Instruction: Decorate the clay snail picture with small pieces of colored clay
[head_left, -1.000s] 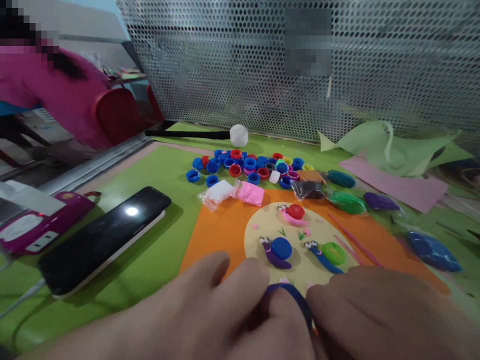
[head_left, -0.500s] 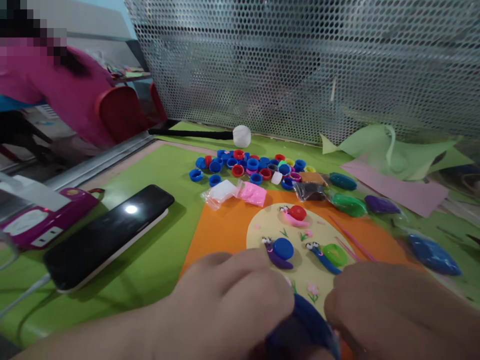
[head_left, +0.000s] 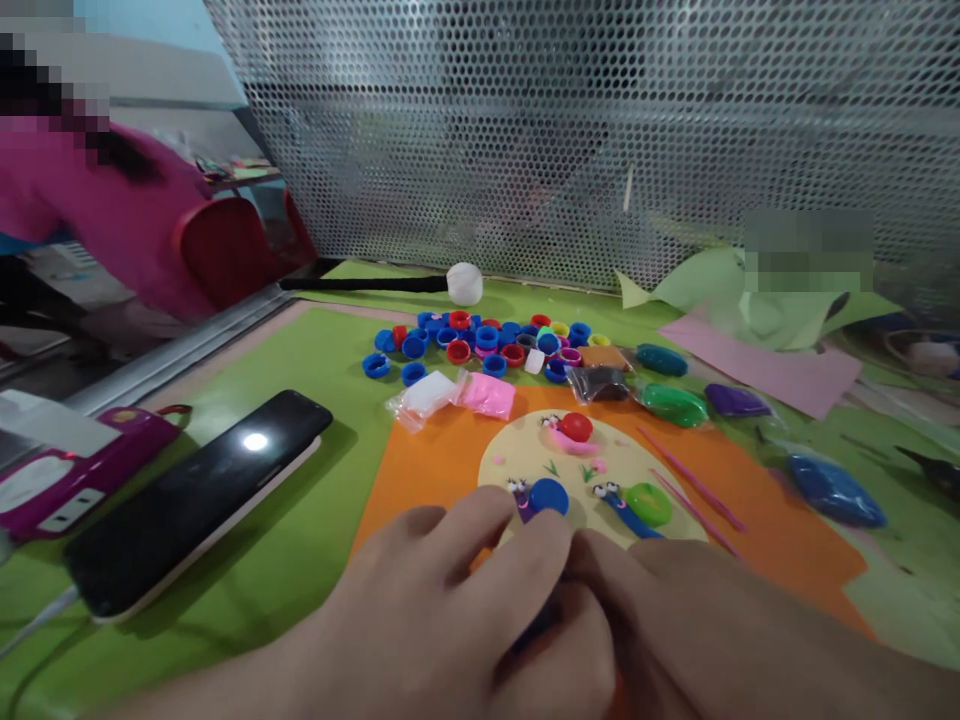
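Observation:
At the bottom middle, my left hand point(head_left: 480, 590) is closed with its fingers curled round a dark blue round thing point(head_left: 536, 625), mostly hidden by the fingers. Against it presses my right hand point(head_left: 637, 600), closed, its fingertips hidden behind the left; what it grips cannot be made out. Just beyond the hands lies a cream paper circle point(head_left: 517, 450) on an orange sheet point(head_left: 401, 480). Snail figures sit on the circle: one with a red cap point(head_left: 577, 427), one with a blue cap point(head_left: 549, 496), one with a green cap point(head_left: 649, 504).
Many bottle caps point(head_left: 487, 337) lie behind the orange sheet, beside wrapped clay packets point(head_left: 486, 395). Pink strips point(head_left: 694, 480) are at the right, with a blue packet point(head_left: 836, 490) further out. A phone point(head_left: 202, 500) lies left. A metal mesh panel point(head_left: 525, 130) stands behind.
My right hand has moved left to meet my left hand, and the dark blue round thing is now more covered. The view has shifted slightly.

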